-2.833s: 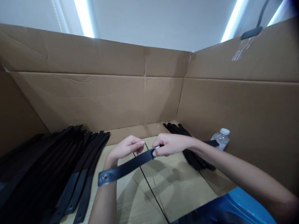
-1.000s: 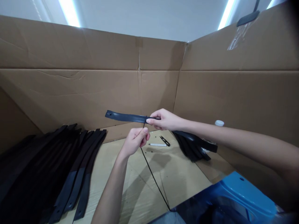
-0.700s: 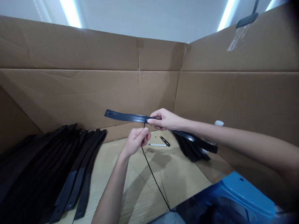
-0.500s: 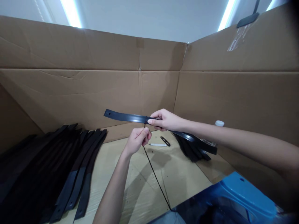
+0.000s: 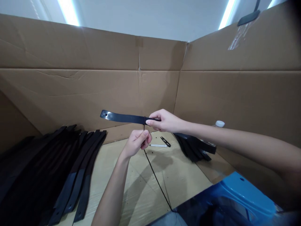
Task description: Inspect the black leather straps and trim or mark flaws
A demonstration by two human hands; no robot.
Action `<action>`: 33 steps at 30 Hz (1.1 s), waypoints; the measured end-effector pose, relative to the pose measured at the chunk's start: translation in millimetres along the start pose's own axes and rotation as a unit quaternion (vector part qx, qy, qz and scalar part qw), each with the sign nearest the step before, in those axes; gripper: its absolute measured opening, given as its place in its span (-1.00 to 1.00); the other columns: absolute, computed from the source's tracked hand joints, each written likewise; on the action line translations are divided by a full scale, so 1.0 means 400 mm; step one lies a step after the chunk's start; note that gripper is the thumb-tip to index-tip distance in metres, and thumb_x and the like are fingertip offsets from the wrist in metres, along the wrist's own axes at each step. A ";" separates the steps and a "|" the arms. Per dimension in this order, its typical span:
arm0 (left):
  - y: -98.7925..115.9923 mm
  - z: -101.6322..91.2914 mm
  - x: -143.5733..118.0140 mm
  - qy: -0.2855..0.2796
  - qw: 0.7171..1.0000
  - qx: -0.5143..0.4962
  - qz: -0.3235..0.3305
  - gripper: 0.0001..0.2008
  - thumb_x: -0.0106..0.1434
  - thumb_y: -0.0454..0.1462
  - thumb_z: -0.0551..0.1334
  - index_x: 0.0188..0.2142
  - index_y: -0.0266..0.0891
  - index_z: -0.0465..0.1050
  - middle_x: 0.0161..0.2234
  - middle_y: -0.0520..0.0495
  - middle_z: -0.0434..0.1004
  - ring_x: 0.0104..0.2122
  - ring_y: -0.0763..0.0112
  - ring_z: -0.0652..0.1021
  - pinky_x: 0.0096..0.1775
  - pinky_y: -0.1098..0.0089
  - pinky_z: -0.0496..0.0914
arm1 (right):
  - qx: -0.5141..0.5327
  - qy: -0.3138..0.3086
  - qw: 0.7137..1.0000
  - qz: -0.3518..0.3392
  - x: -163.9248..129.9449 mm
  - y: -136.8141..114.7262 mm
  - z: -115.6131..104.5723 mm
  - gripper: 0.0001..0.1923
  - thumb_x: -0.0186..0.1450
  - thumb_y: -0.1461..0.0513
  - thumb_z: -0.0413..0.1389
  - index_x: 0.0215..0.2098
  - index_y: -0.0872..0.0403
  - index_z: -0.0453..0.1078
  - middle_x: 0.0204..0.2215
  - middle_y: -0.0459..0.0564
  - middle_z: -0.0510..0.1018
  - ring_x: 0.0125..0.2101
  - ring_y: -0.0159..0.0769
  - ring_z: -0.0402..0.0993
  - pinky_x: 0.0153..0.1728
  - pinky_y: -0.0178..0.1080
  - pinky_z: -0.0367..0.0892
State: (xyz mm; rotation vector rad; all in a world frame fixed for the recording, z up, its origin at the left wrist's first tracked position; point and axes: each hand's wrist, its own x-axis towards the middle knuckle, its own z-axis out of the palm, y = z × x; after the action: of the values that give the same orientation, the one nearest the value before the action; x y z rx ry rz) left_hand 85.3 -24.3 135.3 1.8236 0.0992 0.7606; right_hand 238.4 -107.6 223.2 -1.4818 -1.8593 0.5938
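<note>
My right hand point(image 5: 162, 121) grips a curved black strip point(image 5: 124, 118) near its middle, holding it up in the air roughly level. The strip's free end points left and has a small hole. Just below it, my left hand point(image 5: 138, 142) is closed on a thin dark cord point(image 5: 155, 175). From the left fist the cord runs up to the strip, where a turn of it goes around beside my right thumb. Its lower part stretches down to the near edge, by a grey surface. My right hand hides part of the strip.
Many black strips point(image 5: 77, 175) lie piled at the left, and several more point(image 5: 188, 147) at the right. Small thread snips point(image 5: 166, 142) and a white pen-like stick point(image 5: 158, 145) lie ahead. A white-capped bottle point(image 5: 219, 124), a blue plastic piece point(image 5: 249, 191) and cardboard walls point(image 5: 94, 91) stand around.
The strip has turned a little in my right hand, its left end shifting slightly left. My left hand keeps its hold on the cord, nearly in place.
</note>
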 end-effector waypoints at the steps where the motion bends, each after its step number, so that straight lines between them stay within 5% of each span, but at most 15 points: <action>1: -0.001 0.000 -0.001 -0.001 1.000 0.001 0.000 -0.44 0.28 0.11 0.07 -0.59 -0.29 0.31 -0.76 0.08 0.22 -0.75 0.60 0.17 -0.66 0.51 0.06 | -0.006 0.002 1.000 0.002 -0.001 -0.002 0.000 -0.59 0.34 0.07 0.07 -0.58 0.10 0.17 -0.69 -0.22 0.18 -0.67 -0.52 0.02 -0.66 -0.40 -0.04; 15: -0.028 -0.025 0.003 -0.045 0.999 0.003 -0.001 -0.46 0.31 0.08 0.05 -0.58 -0.29 0.31 -0.74 0.09 0.21 -0.73 0.60 0.18 -0.64 0.51 0.08 | 0.079 -0.057 0.995 0.015 -0.016 0.002 -0.003 -0.56 0.27 -0.05 0.14 -0.51 0.14 0.28 -0.67 -0.20 0.25 -0.68 -0.52 0.10 -0.68 -0.42 0.03; 26: 0.025 -0.036 -0.025 -0.174 0.980 0.045 -0.090 -0.49 0.22 0.11 0.11 -0.60 -0.26 0.31 -0.71 0.09 0.20 -0.70 0.56 0.22 -0.65 0.51 0.12 | 0.157 -0.287 0.944 0.053 -0.013 -0.010 -0.021 -0.73 0.33 0.19 0.06 -0.49 0.15 0.32 -0.74 -0.25 0.18 -0.74 -0.54 -0.01 -0.71 -0.41 -0.06; 33: 0.028 -0.038 -0.029 -0.263 0.956 0.072 -0.110 -0.72 0.14 -0.30 0.14 -0.68 -0.27 0.29 -0.74 0.07 0.23 -0.69 0.55 0.23 -0.64 0.50 0.12 | 0.105 -0.367 0.923 0.044 -0.024 -0.024 -0.025 -0.64 0.39 0.11 0.03 -0.50 0.14 0.33 -0.72 -0.27 0.11 -0.70 -0.53 -0.04 -0.69 -0.40 -0.07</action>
State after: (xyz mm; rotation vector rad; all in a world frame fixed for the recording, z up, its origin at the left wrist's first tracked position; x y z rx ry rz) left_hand 64.6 -21.2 142.8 2.0548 0.0083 0.0975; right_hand 240.7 -119.8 234.3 -1.2940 -2.1707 1.5047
